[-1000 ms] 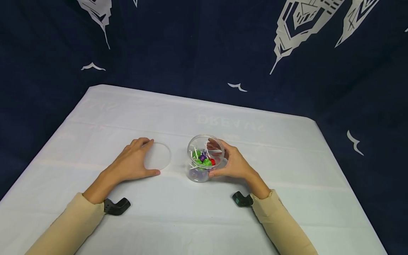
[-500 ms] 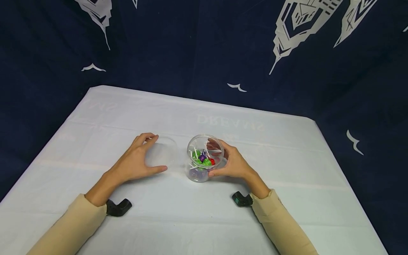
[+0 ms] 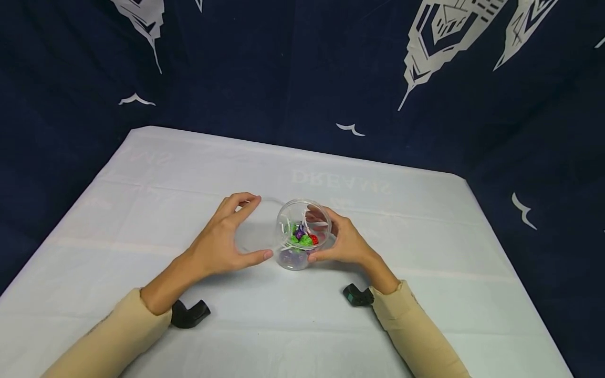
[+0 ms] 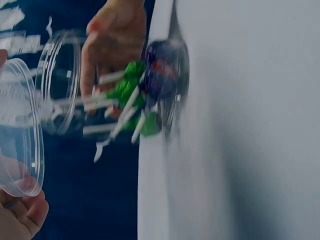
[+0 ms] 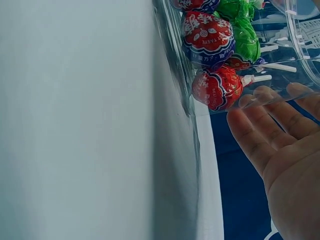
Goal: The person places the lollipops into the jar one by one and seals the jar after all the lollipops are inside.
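My left hand (image 3: 218, 245) pinches a clear round lid (image 4: 19, 135) by its edge, thumb and fingers spread across it. In the head view the lid is hard to see and hangs just left of a clear plastic jar (image 3: 294, 259), its edge close to the jar's mouth. The jar stands upright on the table, and my right hand (image 3: 348, 239) grips its right side. Inside are several wrapped lollipops (image 5: 207, 39), green, red and purple, with white sticks pointing upward. Whether lid and jar touch, I cannot tell.
A white cloth (image 3: 302, 336) with faint creases covers the table. Behind it hangs a dark blue curtain (image 3: 283, 68) with white printed shapes. Black wrist devices (image 3: 190, 315) sit at both cuffs.
My left hand has lifted the lid off the table and carried it right, up to the jar's mouth. The right hand and the jar have stayed in place.
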`<state>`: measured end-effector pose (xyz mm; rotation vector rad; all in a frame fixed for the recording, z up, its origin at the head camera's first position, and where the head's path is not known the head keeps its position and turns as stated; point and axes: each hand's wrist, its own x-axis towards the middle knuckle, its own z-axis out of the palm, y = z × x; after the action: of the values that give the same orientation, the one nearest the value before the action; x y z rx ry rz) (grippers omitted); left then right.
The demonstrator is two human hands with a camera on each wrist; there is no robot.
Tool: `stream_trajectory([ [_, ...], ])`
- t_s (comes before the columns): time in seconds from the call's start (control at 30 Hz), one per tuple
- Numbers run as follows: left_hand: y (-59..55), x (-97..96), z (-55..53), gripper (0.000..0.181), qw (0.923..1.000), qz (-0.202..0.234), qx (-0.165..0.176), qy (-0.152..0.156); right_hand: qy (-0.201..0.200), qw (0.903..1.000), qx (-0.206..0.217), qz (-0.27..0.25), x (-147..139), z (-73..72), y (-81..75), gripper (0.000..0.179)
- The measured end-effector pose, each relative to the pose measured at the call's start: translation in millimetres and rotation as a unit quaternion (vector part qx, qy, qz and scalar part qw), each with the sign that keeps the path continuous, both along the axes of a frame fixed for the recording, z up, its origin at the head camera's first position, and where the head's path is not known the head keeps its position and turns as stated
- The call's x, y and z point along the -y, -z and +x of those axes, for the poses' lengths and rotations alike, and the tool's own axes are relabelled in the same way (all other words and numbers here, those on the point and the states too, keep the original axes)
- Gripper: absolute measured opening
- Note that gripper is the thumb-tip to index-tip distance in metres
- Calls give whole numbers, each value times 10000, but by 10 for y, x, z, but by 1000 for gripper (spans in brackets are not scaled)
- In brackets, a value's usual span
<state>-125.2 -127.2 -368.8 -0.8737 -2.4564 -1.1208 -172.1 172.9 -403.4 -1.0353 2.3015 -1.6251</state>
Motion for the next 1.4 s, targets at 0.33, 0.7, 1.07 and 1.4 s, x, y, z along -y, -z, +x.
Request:
stream_trajectory([
  [0.33, -61, -395, -3, 98, 9995, -257, -142, 79, 28, 9999, -123, 101, 92, 137, -259, 97],
  [0.7, -155, -628, -35, 101, 9983, -565, 32, -145, 62, 9999, -5, -90, 92, 142, -265, 96],
  [1.07, -167, -723, -55, 101, 9952, -878, 367, -209, 38, 9999, -104, -64, 73, 105, -161, 95],
  [1.4, -192, -795, -51, 100, 9942, -906, 266, -507, 73, 9999, -128, -38, 32, 44, -54, 100],
])
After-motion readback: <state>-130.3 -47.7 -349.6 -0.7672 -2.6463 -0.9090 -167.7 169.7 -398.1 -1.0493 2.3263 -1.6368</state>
